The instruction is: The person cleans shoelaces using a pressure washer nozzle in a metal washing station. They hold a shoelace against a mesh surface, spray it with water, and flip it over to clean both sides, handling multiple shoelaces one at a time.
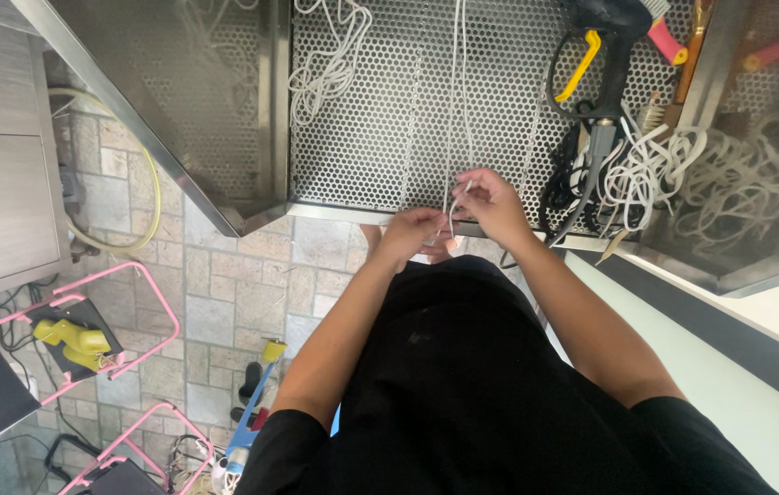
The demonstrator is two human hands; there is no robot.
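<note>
Both my hands meet at the near edge of a perforated metal work surface point(380, 110). My left hand point(410, 234) pinches thin white cords point(455, 101) that run away from me across the perforated surface. My right hand point(490, 203) grips the same cords a little farther out, fingers curled around them. The cord ends between the two hands are partly hidden by my fingers.
A black spray gun with a yellow trigger point(596, 55) lies at the right, beside a tangle of white cords point(655, 170). More white cord point(325, 64) lies at the back. Pink-framed carts point(132, 312) stand on the stone-tile floor at left, one carrying a yellow tool point(73, 337).
</note>
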